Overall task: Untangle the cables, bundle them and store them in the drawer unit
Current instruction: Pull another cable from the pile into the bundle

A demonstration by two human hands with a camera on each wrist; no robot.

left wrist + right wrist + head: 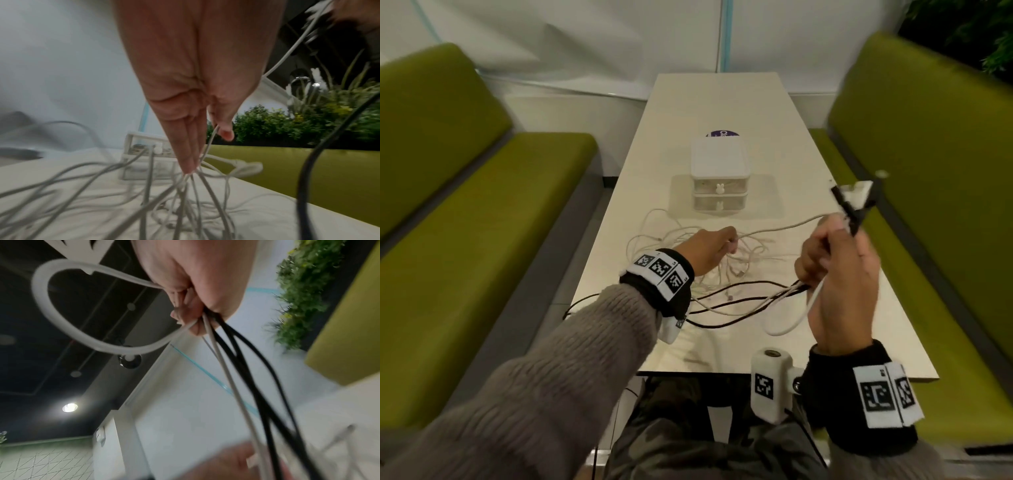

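Observation:
A tangle of thin white cables (726, 253) lies on the cream table (722, 102) in front of a white two-drawer unit (719, 178), both drawers closed. My left hand (710, 248) reaches into the tangle; in the left wrist view its fingers (191, 155) and thumb pinch a white strand (211, 138). My right hand (839, 274) is raised at the right, gripping a bunch of black cables (246, 356) and white cables (224, 369), with a thick white loop (61, 331) and black and white plug ends (856, 205) sticking out above the fist.
Green bench seats (482, 205) flank the table on both sides (928, 171). A purple round sticker (722, 133) lies behind the drawer unit. Black cables (722, 301) trail across the near table towards its left edge. A white wall stands behind; plants (979, 34) at the far right.

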